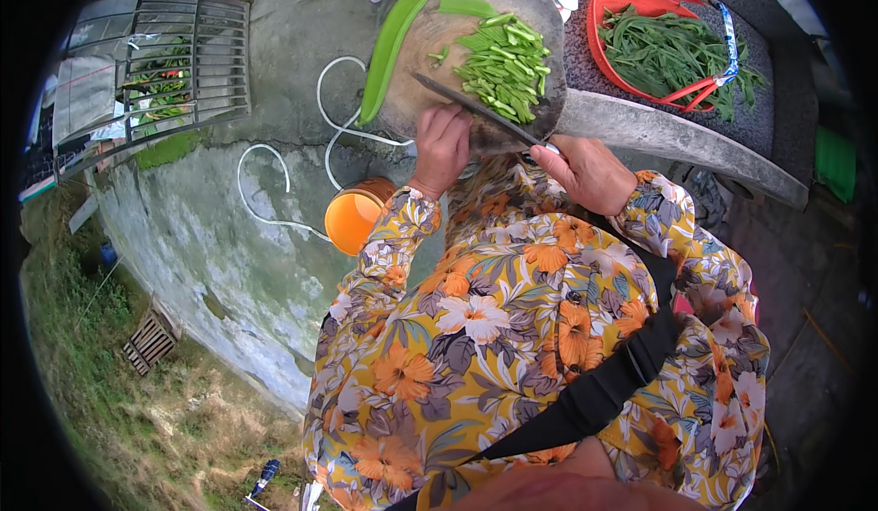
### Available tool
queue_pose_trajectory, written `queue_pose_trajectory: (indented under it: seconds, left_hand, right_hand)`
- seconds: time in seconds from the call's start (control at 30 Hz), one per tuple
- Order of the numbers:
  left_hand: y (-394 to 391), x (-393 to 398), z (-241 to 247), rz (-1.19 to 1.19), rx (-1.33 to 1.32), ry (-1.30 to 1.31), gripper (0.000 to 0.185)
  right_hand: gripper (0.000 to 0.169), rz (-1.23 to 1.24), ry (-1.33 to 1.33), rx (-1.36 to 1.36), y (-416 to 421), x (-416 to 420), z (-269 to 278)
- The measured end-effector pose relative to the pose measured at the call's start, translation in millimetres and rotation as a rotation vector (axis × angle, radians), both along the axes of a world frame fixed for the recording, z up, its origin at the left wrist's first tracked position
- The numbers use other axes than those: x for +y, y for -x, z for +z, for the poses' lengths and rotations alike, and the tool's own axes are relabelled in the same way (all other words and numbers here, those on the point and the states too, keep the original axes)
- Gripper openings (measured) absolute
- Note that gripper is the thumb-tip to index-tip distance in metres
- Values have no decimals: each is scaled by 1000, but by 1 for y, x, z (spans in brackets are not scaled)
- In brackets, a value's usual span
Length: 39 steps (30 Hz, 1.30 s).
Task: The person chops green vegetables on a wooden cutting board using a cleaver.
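Note:
A kitchen knife (480, 108) lies slantwise over the near part of a round wooden chopping board (405, 99), its handle in my right hand (595, 174). My left hand (442, 147) rests at the board's near edge with fingers curled, close beside the blade; whether it holds anything cannot be seen. Beyond the knife is a heap of cut green strips (507, 69), seemingly sliced bean pods. A flat green piece (468, 7) sits at the board's far side. One long whole green pod (393, 55) lies along the left edge of the board.
At the right, a red plastic basket (603, 65) holds leafy greens (675, 51) on a stone counter (576, 38). An orange bucket (353, 219) stands on the ground at left, near a white hose (329, 120). A concrete ledge (679, 137) curves along the right. A metal grille (195, 58) is far left.

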State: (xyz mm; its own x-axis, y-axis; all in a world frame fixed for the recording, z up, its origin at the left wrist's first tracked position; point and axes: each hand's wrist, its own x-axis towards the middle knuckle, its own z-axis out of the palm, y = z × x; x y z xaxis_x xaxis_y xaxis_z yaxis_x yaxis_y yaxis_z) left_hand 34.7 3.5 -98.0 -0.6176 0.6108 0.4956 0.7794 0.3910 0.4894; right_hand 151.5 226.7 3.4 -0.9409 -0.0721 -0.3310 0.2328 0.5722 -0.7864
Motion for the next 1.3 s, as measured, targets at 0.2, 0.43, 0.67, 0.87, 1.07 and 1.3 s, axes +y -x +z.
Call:
queue_pose_trajectory:
  seconds: [0.2, 0.43, 0.67, 0.87, 1.07, 1.3]
  left_hand:
    - [1, -1, 1, -1, 19, -6, 14]
    - [1, -3, 2, -11, 18, -1, 14]
    - [1, 2, 2, -11, 25, -12, 14]
    - [-1, -4, 3, 42, 45, 24, 17]
    - [-1, -8, 9, 75, -47, 31, 21]
    - [0, 3, 15, 52, 1, 36, 20]
  right_hand:
    - [53, -58, 39, 10, 10, -5, -13]
    - [53, 9, 92, 60, 4, 4, 2]
    - [56, 44, -16, -30, 15, 2, -2]
    - [55, -16, 145, -55, 24, 6, -24]
    - [56, -17, 142, -128, 22, 22, -8]
    - [51, 58, 44, -103, 14, 22, 8]
